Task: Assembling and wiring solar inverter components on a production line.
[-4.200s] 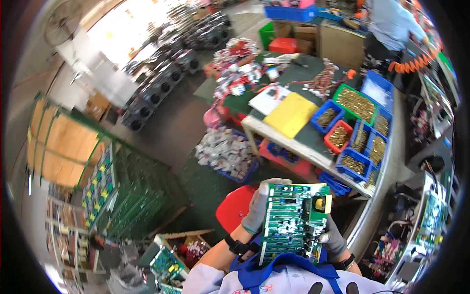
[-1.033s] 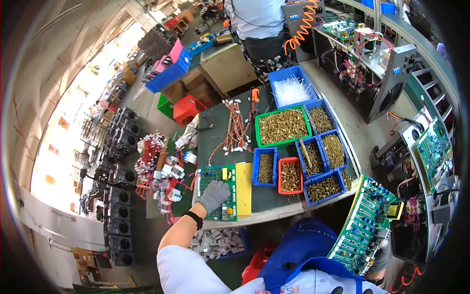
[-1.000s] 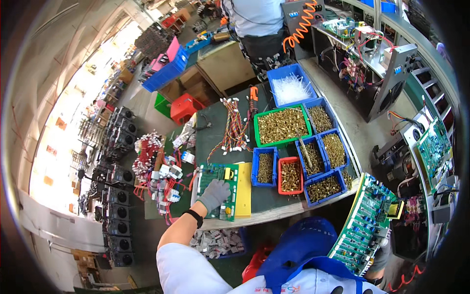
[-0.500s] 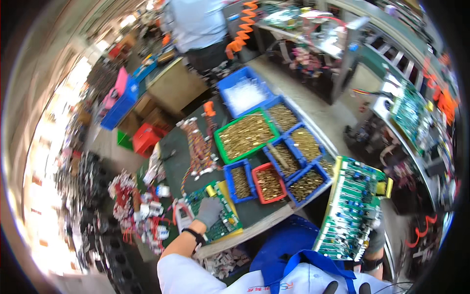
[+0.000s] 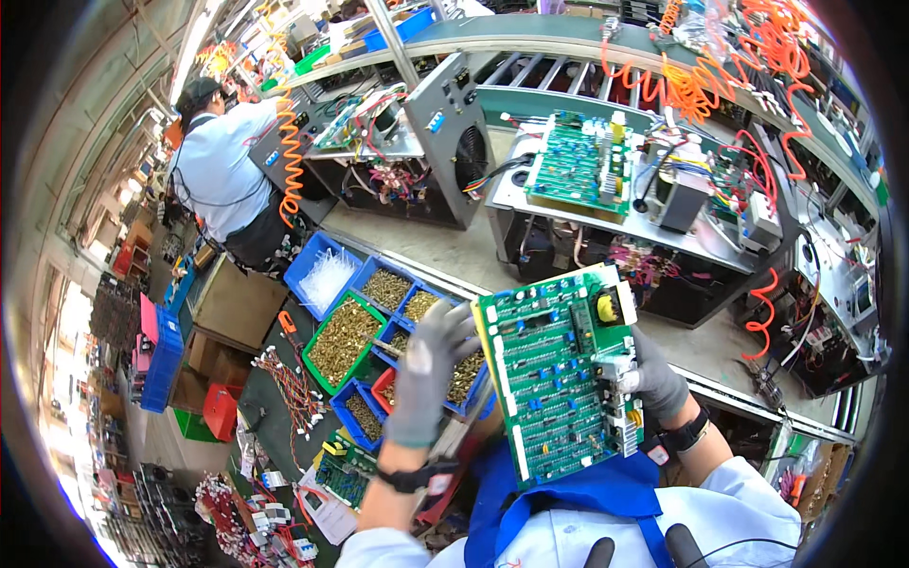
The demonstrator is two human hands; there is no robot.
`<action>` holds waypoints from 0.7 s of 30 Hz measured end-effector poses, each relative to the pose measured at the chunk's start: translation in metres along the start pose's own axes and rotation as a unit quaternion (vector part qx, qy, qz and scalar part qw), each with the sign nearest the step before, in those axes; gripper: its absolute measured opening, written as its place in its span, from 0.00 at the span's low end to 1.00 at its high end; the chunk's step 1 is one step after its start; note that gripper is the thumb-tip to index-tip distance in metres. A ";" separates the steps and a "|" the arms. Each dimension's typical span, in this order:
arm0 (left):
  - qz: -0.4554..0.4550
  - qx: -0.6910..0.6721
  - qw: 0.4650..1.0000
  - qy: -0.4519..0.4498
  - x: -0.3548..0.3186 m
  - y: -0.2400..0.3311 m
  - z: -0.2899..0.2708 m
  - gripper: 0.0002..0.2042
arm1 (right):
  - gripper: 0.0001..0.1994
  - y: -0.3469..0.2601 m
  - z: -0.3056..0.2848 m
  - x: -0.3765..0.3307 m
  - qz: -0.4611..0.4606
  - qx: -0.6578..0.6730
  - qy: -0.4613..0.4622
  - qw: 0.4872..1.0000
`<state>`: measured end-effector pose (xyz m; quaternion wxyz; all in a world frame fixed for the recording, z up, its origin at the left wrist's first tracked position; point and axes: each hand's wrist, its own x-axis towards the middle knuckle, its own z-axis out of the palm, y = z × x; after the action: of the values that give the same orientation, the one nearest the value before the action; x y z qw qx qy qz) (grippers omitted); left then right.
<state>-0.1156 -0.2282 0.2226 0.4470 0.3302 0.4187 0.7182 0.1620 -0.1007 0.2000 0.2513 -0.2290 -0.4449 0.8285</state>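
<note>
Left hand [image 5: 424, 374], grey-gloved, fingers spread, steadies left edge of green circuit board [image 5: 561, 374]; right hand [image 5: 655, 381] grips its right edge. Board held upright at chest, above blue and green parts bins [image 5: 352, 336]; judged mid-carry, not yet set down. Small white label on board's top corner.

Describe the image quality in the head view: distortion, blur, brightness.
Head view: strong fisheye bending, so the conveyor frame curves near the dark rim; the green circuit board held in the right hand is sharp; the gloved left hand looks slightly motion-blurred; lighting is even, brightest at upper left.
</note>
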 end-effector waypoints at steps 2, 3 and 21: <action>-0.030 -0.151 0.987 -0.036 0.014 -0.029 0.054 0.41 | 0.56 -0.002 -0.011 -0.021 0.010 0.008 -0.007 1.000; -0.084 -0.236 0.966 -0.061 0.015 -0.043 0.073 0.40 | 0.55 -0.001 -0.016 -0.033 0.019 0.013 -0.003 1.000; -0.267 -0.387 0.828 -0.304 0.025 -0.155 0.249 0.49 | 0.35 -0.019 -0.114 -0.192 -0.069 -0.001 0.214 0.974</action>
<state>0.1426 -0.0901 0.1937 0.8173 0.2068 0.0209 0.5374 0.3821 -0.1399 0.1896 0.3966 -0.3701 -0.3967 0.7405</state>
